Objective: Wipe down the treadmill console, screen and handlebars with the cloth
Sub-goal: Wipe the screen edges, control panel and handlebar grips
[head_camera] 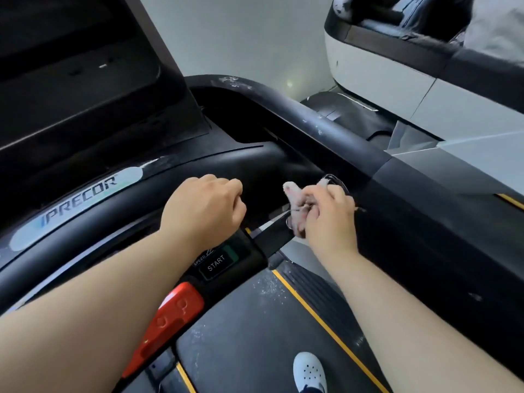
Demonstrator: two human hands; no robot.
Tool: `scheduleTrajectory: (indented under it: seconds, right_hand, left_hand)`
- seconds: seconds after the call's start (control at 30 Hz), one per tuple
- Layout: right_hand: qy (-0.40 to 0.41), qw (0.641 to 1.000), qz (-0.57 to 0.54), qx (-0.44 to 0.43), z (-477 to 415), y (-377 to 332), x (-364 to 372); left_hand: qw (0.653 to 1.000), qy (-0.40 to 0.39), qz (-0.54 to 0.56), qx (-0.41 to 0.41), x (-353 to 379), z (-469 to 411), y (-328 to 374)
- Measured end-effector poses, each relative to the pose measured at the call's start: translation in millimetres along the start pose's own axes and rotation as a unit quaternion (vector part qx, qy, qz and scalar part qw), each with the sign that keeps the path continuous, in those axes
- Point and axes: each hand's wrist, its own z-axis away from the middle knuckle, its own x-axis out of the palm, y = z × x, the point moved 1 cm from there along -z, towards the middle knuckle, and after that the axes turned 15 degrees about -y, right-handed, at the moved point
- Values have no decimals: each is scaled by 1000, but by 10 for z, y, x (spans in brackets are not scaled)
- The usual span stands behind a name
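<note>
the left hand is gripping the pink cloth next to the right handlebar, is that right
No, it is the right hand that grips the pink cloth next to the right handlebar, as the head view shows. The left hand is curled, with no cloth in it.

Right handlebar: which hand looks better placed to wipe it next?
Right hand: it grips the cloth, close beside the right handlebar. The left hand is curled, without cloth, farther away.
</note>
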Motion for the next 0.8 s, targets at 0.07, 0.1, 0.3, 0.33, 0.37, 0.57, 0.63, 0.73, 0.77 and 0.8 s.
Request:
scheduleTrajectory:
  seconds: [0.07, 0.1, 0.3, 0.33, 0.37, 0.57, 0.63, 0.73, 0.77, 0.8]
  right_hand:
    - [-26, 999, -32, 0, -89, -37, -26]
    - [-42, 998, -41, -26, -62, -96, 11]
    - [-18, 967, 76, -242, 251, -128, 281]
    - [-22, 960, 94, -262, 162, -26, 238]
    - [-13, 962, 107, -251, 53, 80, 184]
    - [47, 997, -22, -55, -136, 118, 132]
    - [1, 985, -45, -165, 175, -139, 362]
    - [-43, 950, -6, -310, 396, -217, 437]
    - [-52, 942, 16, -332, 299, -154, 361]
    - [-54, 942, 39, -328, 160, -60, 282]
  left_hand:
    - [1000, -5, -5, -3, 12, -5, -2]
    - [1000, -4, -9, -3, 12, -4, 5]
    - [1000, 3, -22, 7, 12, -12, 15]
    - [1000, 3, -25, 6, 17, -13, 12]
    - [1000, 3, -26, 5, 21, -19, 10]
    - [999, 15, -40, 12, 41, -28, 4]
    - [999, 20, -45, 13, 44, -32, 1]
    - [998, 24, -52, 22, 45, -38, 6]
    - [998, 23, -53, 23, 49, -35, 9]
    - [998, 24, -52, 23, 51, -34, 7]
